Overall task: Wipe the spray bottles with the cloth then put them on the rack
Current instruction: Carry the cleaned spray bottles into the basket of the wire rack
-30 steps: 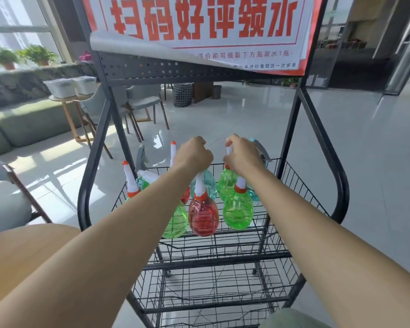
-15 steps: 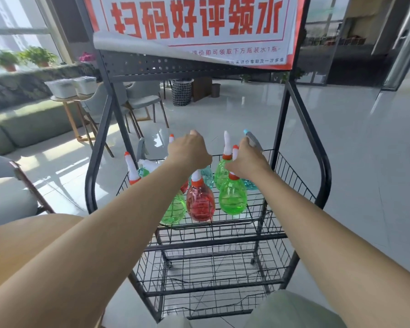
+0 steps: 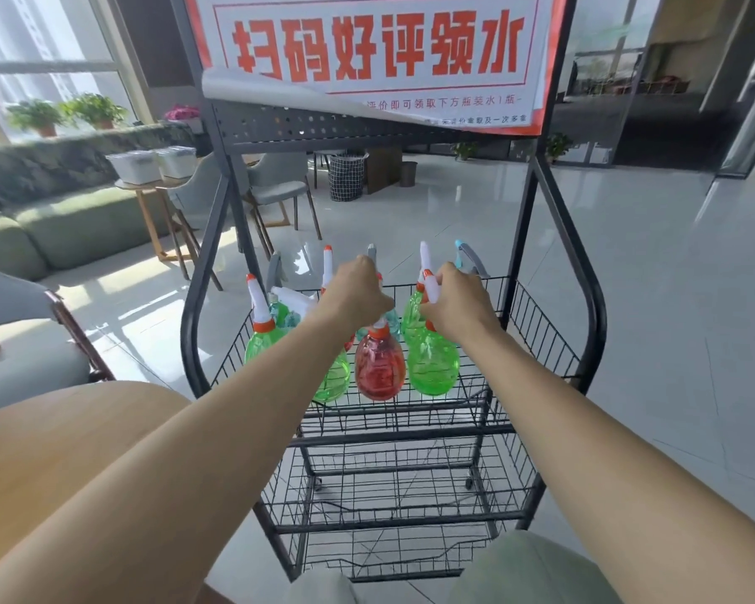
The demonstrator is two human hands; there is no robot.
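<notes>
Left hand curls round the red bottle at its spray head; right hand grips the green bottle likewise, just beside. Both stand in the rack, bare wire floor to the right.

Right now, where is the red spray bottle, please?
Head view, centre: the red spray bottle stands in the top basket's front row between two green bottles.

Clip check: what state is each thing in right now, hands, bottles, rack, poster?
Red bottle: upright in top basket.
Right green bottle: upright in top basket.
Left hand: grips red bottle's sprayer.
Right hand: grips right green bottle's sprayer.
Rack: standing upright.
Poster: lower edge curled.
</notes>
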